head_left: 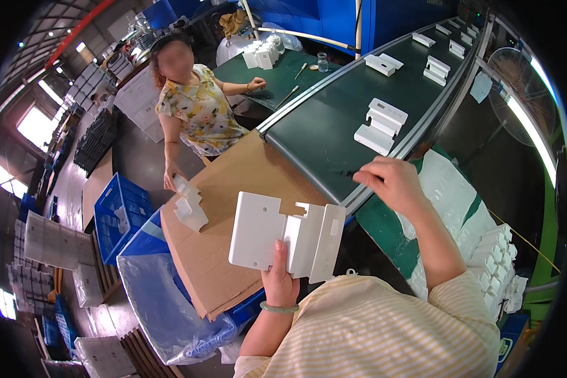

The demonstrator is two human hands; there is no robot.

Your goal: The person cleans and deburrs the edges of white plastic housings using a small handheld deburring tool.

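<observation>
As our left hand grips its lower edge, the white cover extends above; our right hand pinches a dark tool

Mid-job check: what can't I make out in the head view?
In the head view:
Left hand: most fingers hidden behind the white plastic housing.
Dark slim tool in the right hand: too small and dark to identify; held end covered by fingers.
Farthest white parts on the conveyor belt: too small for detail.
Space beneath the cardboard sheet: covered by it.
</observation>
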